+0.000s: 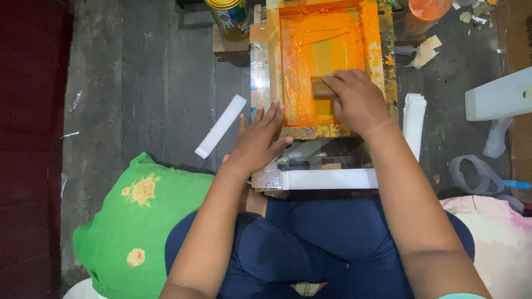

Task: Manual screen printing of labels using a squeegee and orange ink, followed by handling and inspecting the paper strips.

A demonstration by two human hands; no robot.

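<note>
Printing screen point(327, 72): a wooden-framed mesh thickly coated in orange ink, lying flat on a low glass-topped stand directly in front of the seated person's knees; the right hand point(357, 99) is closed over a wooden-handled squeegee point(321, 87) set across the lower middle of the mesh, fingers wrapped round the handle; the left hand point(260, 138) lies open, fingers spread and flat, pressing on the near left corner of the frame; to pull ink well, as judged from this position, the frame should be pinned firmly so it cannot slide, the blade kept level across its full width, and the pressure held even; the ink lies heaviest along the frame's inner edges, with a paler, thinner band down the centre of the mesh; a gold-lidded tin can point(230, 17) stands upright on a small board just beyond the frame's far left corner, lid on, contents not visible; a white strip point(220, 126) lies on the dark floor to the left; a stack of white strips point(414, 116) stands just right of the frame; a green cushion point(138, 221) rests beside the left knee.
</note>
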